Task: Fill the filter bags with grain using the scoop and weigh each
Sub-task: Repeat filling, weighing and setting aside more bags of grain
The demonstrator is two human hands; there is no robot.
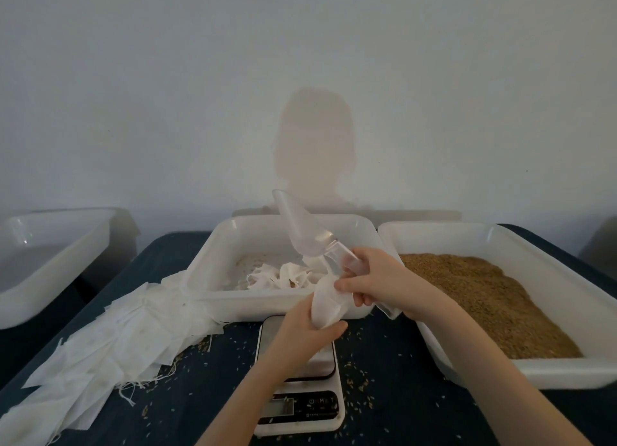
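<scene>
My left hand (309,333) cups the bottom of a white filter bag (329,303) above the scale (298,377). My right hand (377,280) pinches the top of that bag with thumb and finger while also gripping the handle of a clear plastic scoop (300,227). The scoop's bowl points up and away over the middle tray and looks empty. Brown grain (480,298) fills the white tray (547,248) on the right. A pile of flat empty filter bags (110,342) lies on the dark table at the left.
The middle white tray (213,262) holds crumpled bags (283,277) and a little grain. Another white tray (50,265) sits at the far left. Loose grains dot the blue tabletop (384,395) around the scale. A bare wall stands behind.
</scene>
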